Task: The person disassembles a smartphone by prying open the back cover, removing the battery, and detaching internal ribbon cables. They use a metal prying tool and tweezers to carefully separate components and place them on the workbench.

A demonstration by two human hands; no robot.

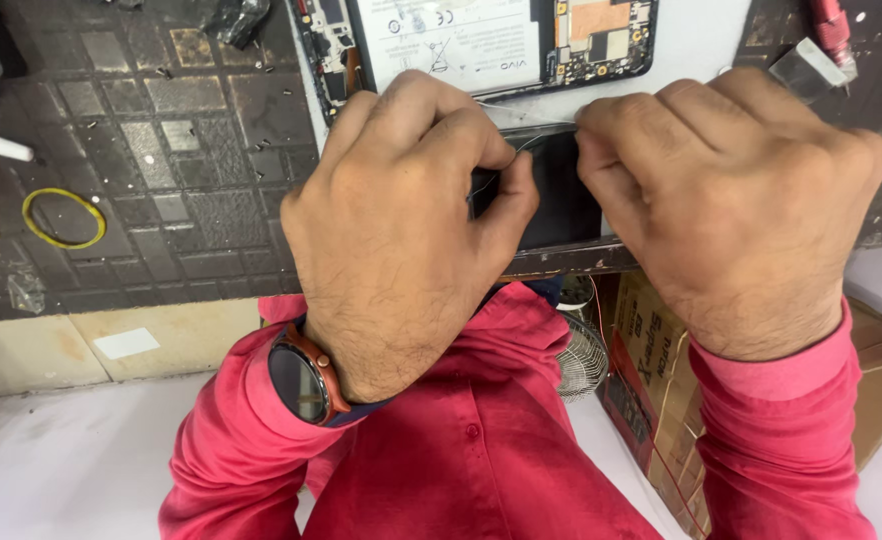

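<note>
Pinching a thin wire (531, 128) between us, we work at the near edge of a dark, tile-patterned bench mat (161, 150), both hands curled into loose fists. Our left hand (401, 230) has thumb and forefinger closed together over a flat black panel (561, 200), which lies just under the wire, between the two hands; our right hand (736, 195) is folded tight, its fingertips gripping the wire's other end. Just beyond our knuckles lies an opened phone (481, 45), its back off, with a white battery and circuit boards showing. A smartwatch (301, 380) with a reddish rim sits on our left wrist above pink-red sleeves. Yellow rubber bands (61, 218) lie well to the left on the mat, and cardboard boxes (661, 370) stand below the bench edge beside a small fan grille (583, 360).
</note>
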